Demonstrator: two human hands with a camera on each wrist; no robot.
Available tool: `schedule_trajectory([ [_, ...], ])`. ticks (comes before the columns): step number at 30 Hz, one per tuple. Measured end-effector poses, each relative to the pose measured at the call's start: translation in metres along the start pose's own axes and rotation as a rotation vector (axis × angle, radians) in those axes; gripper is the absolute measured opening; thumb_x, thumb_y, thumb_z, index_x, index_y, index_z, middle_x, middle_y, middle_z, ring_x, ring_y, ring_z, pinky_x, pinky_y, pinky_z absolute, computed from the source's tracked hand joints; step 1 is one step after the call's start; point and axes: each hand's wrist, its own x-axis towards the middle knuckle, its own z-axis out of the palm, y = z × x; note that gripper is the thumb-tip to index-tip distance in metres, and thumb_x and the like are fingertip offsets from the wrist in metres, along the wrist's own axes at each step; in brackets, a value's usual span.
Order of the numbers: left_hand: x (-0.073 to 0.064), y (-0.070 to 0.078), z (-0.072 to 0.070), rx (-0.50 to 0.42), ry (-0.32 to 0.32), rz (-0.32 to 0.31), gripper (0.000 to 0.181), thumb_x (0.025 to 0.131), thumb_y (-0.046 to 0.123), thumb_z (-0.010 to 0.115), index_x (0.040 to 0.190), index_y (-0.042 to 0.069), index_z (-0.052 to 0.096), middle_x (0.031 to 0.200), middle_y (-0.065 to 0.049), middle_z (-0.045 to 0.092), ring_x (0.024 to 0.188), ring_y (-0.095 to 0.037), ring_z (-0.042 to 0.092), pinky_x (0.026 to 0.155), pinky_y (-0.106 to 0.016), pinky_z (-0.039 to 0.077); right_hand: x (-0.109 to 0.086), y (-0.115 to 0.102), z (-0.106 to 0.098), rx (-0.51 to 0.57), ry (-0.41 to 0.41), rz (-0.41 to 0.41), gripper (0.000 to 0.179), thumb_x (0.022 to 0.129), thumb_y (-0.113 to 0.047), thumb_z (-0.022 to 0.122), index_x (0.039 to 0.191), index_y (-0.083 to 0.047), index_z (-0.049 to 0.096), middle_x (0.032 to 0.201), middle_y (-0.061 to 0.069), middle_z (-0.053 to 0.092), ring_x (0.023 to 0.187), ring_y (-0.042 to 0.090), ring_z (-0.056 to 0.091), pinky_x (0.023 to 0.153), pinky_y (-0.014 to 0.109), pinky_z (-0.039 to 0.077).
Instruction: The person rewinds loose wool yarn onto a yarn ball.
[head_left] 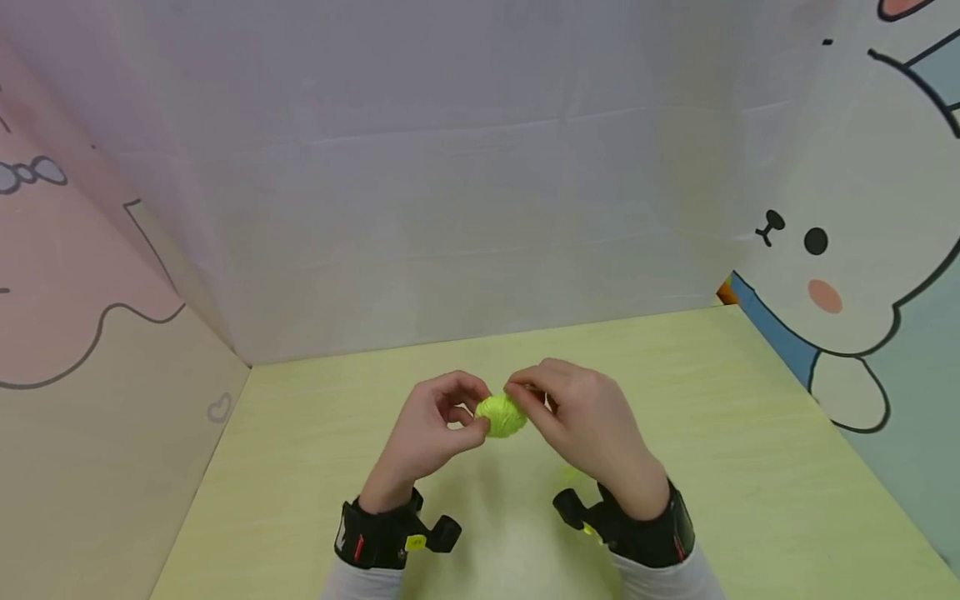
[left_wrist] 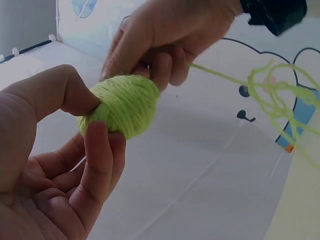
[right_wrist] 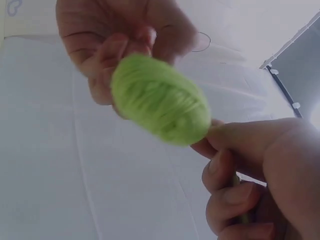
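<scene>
A small ball of neon yellow-green yarn (head_left: 501, 416) is held up over the table between both hands. My left hand (head_left: 442, 417) pinches one end of it between thumb and fingertips, clearly seen in the left wrist view, where the wound ball (left_wrist: 125, 105) shows its wraps. At the ball's other end is my right hand (head_left: 581, 408), its fingers curled around a yarn strand (left_wrist: 215, 73) that runs out of the fist to a loose tangle (left_wrist: 280, 90). In the right wrist view the ball (right_wrist: 160, 100) looks blurred, beside the right fingertips.
A pale yellow table (head_left: 315, 467) lies below the hands. White sheeting (head_left: 480, 183) stands behind it, with cartoon-printed panels (head_left: 840, 208) at the sides. Both wrists wear black camera straps (head_left: 378, 533). A faint bit of loose yarn (head_left: 573, 475) shows by the right wrist.
</scene>
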Motion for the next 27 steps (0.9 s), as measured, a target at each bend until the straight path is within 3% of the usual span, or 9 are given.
schedule_trajectory([
  [6, 0.001, 0.002, 0.008, -0.261, -0.003, -0.081, 0.027, 0.084, -0.009, 0.06, 0.11, -0.004, 0.058, 0.097, -0.016, 0.06, 0.077, -0.025, 0.061, 0.062, -0.024, 0.058, 0.004, 0.001, 0.009, 0.011, -0.004, 0.108, 0.008, 0.098, -0.021, 0.064, 0.098, -0.017, 0.071, 0.079, -0.009, 0.062, 0.057, 0.006, 0.045, 0.047, 0.025, 0.043],
  [11, 0.004, 0.001, 0.015, -0.295, 0.009, -0.15, 0.033, 0.094, 0.0, 0.059, 0.127, -0.001, 0.055, 0.107, -0.019, 0.059, 0.087, -0.027, 0.062, 0.071, -0.03, 0.06, 0.006, -0.001, 0.016, -0.054, -0.021, 0.198, 0.011, 0.102, -0.022, 0.058, 0.101, -0.015, 0.066, 0.077, -0.007, 0.061, 0.056, 0.009, 0.046, 0.047, 0.026, 0.044],
  [17, 0.004, 0.001, 0.014, -0.273, -0.072, -0.184, 0.033, 0.092, 0.011, 0.071, 0.122, 0.002, 0.061, 0.11, -0.018, 0.064, 0.09, -0.03, 0.065, 0.075, -0.036, 0.061, 0.007, 0.001, 0.018, -0.048, -0.039, 0.154, 0.008, 0.099, -0.023, 0.062, 0.099, -0.018, 0.069, 0.081, -0.008, 0.063, 0.058, 0.008, 0.048, 0.048, 0.026, 0.044],
  [21, 0.003, 0.002, 0.006, -0.35, -0.1, -0.151, 0.031, 0.093, 0.011, 0.07, 0.119, -0.004, 0.059, 0.104, -0.015, 0.066, 0.087, -0.029, 0.067, 0.076, -0.037, 0.061, 0.008, 0.004, 0.018, -0.011, -0.049, 0.145, 0.008, 0.098, -0.023, 0.065, 0.099, -0.019, 0.071, 0.082, -0.008, 0.065, 0.06, 0.007, 0.05, 0.051, 0.027, 0.046],
  [24, 0.001, 0.003, 0.002, -0.418, -0.044, -0.107, 0.029, 0.094, 0.01, 0.067, 0.117, -0.006, 0.058, 0.102, -0.013, 0.067, 0.087, -0.026, 0.067, 0.078, -0.036, 0.06, 0.008, 0.004, 0.018, -0.014, -0.094, 0.167, 0.011, 0.098, -0.025, 0.064, 0.102, -0.02, 0.073, 0.083, -0.009, 0.066, 0.061, 0.006, 0.051, 0.052, 0.027, 0.047],
  [27, 0.002, 0.002, 0.0, -0.474, 0.054, -0.102, 0.025, 0.096, 0.007, 0.064, 0.117, -0.004, 0.058, 0.104, -0.01, 0.067, 0.092, -0.024, 0.066, 0.083, -0.036, 0.059, 0.007, 0.003, 0.019, -0.024, -0.167, 0.201, 0.013, 0.099, -0.027, 0.062, 0.104, -0.022, 0.073, 0.082, -0.011, 0.065, 0.059, 0.007, 0.049, 0.05, 0.027, 0.045],
])
